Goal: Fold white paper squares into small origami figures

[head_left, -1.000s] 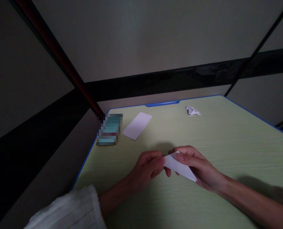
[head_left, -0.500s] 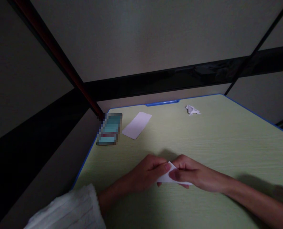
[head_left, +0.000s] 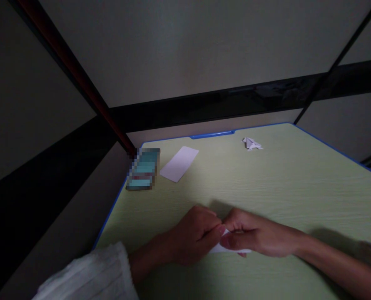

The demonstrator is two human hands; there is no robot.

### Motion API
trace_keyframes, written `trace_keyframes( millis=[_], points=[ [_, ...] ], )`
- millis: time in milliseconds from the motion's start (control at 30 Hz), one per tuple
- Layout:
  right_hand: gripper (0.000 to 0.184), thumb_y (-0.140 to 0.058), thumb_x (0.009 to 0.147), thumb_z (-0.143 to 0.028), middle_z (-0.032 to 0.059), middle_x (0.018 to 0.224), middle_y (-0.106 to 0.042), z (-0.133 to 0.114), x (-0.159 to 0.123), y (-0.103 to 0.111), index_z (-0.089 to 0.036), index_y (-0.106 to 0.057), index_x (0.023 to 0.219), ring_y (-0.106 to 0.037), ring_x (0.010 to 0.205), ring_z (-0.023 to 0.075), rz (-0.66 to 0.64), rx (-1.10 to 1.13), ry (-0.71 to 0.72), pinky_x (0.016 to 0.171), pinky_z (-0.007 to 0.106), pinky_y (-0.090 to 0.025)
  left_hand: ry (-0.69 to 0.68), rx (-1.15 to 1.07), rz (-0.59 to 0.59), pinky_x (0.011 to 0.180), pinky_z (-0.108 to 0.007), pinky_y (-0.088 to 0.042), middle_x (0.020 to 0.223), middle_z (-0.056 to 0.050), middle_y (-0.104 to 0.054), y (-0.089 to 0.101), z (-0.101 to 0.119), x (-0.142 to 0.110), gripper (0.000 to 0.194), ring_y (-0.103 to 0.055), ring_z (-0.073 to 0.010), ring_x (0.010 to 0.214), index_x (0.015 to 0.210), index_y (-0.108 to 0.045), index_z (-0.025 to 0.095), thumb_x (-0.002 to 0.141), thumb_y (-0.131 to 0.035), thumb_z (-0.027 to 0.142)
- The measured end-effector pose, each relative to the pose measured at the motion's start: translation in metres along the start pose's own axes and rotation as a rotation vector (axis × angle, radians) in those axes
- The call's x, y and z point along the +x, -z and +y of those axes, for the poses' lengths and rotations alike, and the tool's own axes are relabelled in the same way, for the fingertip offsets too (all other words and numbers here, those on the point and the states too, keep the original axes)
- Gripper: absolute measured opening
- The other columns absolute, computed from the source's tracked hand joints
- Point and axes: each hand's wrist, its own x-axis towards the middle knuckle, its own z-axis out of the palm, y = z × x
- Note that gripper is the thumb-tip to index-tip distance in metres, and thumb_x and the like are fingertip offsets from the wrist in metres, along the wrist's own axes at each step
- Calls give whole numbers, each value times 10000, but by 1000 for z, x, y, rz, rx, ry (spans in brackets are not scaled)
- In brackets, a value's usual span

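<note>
Low in the middle of the head view, a folded piece of white paper is pinched between both hands, just over the table. My left hand is closed on its left part, thumb on top. From the other side my right hand grips it, its thumb pressed close to the left thumb. Most of the paper is hidden under the fingers, so its exact folds cannot be made out.
A flat white paper strip lies at the back left of the pale green table, beside a pixelated phone-like object. A small folded paper figure rests at the back right. Panelled walls border the table's far and left sides.
Both hands have come closer together and moved slightly toward me. The folded paper has been turned, and the fingers now cover more of it. The things on the table stay in place.
</note>
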Motion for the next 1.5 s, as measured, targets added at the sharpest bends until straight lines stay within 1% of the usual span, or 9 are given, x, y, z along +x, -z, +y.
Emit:
trace_keyframes(
  millis=[167,333,500,600,667,800,933,1267,1500],
  points=[
    [283,-438,740,-243,-49,461,-377,2,1,0,-150,-404,475,-325,438,49,44,54,-26,437,192,-261,-8,-25,73,520,-244,-242,474,39,-281,-2,-3,-1,341,-319,-89,477,502,-263,178,827,-289,278],
    [307,-476,738,-297,-49,457,-388,2,3,0,-146,-426,475,-335,438,49,116,123,-40,456,204,-265,62,-93,157,467,-227,-204,446,49,-256,0,-5,1,401,-284,-65,432,457,-270,168,820,-342,325],
    [335,-501,725,-376,-45,451,-401,5,5,2,-149,-441,486,-336,427,56,273,159,-18,447,214,-254,196,-202,213,430,-210,-193,443,56,-259,1,-5,3,410,-257,-59,419,464,-319,163,809,-343,382],
    [344,-511,709,-396,-41,439,-409,7,7,4,-151,-447,476,-339,423,61,388,189,55,447,223,-255,215,-235,242,470,-201,-250,498,43,-359,3,-4,4,333,-339,-74,477,535,-376,157,813,-343,338],
    [347,-525,698,-407,-42,434,-408,8,8,5,-154,-448,472,-340,420,62,439,209,77,446,225,-257,215,-220,278,498,-203,-264,519,42,-366,4,-4,5,300,-355,-81,510,547,-375,157,807,-354,306],
    [371,-543,692,-431,-43,429,-416,8,8,4,-156,-443,464,-343,421,62,478,213,68,445,226,-258,220,-141,343,492,-212,-236,499,51,-321,6,-4,7,297,-316,-80,501,514,-348,161,783,-394,279],
    [367,-549,692,-426,-45,431,-414,9,9,4,-154,-443,469,-334,416,58,521,222,60,441,224,-242,260,-103,401,466,-219,-202,466,56,-259,7,-4,9,364,-263,-70,469,471,-275,169,781,-404,310],
    [363,-553,690,-416,-45,427,-419,8,10,6,-151,-448,465,-331,415,55,564,178,24,445,221,-241,325,-175,428,417,-216,-149,443,62,-170,5,-11,9,432,-184,-49,430,426,-221,171,748,-455,339],
    [350,-553,675,-455,-23,499,-464,3,9,7,-138,-489,542,-375,453,65,561,205,28,471,222,-288,335,-205,582,407,-219,-150,409,69,-161,5,-12,9,451,-163,-42,407,400,-200,174,714,-493,310]
  ],
)
